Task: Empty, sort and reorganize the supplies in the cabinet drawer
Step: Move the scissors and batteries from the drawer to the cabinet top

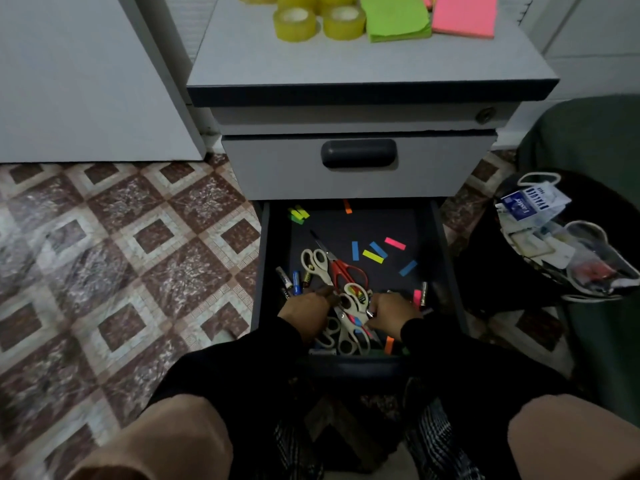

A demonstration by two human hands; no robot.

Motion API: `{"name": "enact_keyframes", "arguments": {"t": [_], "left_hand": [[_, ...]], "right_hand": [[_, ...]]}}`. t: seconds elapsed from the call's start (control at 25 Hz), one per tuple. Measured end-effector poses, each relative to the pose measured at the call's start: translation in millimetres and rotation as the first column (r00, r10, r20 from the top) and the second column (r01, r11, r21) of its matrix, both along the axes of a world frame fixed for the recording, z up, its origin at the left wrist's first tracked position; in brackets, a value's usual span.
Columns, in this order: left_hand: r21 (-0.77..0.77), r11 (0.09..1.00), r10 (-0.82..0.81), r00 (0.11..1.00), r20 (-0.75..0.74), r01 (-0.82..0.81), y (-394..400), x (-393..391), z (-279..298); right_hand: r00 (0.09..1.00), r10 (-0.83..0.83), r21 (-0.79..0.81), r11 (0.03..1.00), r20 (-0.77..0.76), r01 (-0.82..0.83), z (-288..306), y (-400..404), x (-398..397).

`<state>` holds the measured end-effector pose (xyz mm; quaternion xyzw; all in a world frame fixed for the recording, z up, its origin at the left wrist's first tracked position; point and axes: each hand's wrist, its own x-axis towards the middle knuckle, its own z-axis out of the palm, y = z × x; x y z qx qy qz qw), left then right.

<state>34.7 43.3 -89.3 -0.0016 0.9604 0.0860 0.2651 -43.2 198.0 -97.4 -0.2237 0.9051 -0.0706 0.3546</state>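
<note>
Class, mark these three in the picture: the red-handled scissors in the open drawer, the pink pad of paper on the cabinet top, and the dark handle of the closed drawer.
Red-handled scissors (347, 271): head view, on the red handle loop.
Pink pad of paper (464, 14): head view, middle of top sheet.
Dark drawer handle (358, 153): head view, centre of the grip.

Both hands reach into the open bottom drawer (263, 271): the left hand (306, 308) and right hand (393, 311) gather a heap of white-handled scissors (353, 306). Red-handled scissors (346, 271), batteries (289, 280) and coloured paper tabs (373, 256) lie scattered further in. Tape rolls (294, 24) and sticky-note pads (394, 17) sit on the cabinet top (346, 64).
</note>
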Motion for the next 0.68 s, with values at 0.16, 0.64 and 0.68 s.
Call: {"name": "enact_keyframes", "arguments": {"t": [0.16,0.64,0.68], "left_hand": [[-0.003,0.999,0.043,0.999,0.005,-0.043,5,-3,1],[0.027,0.994,0.109,0.993,0.049,-0.110,4,-6,-1],[0.036,0.993,0.115,0.992,0.052,-0.117,4,-6,-1]], "right_hand": [[1.000,0.010,0.044,0.999,-0.010,-0.009,-13,-5,7],[0.995,-0.096,0.054,0.994,0.012,0.095,-33,-5,-4],[0.995,-0.101,0.057,0.993,0.022,0.099,-34,-5,-2]]}}
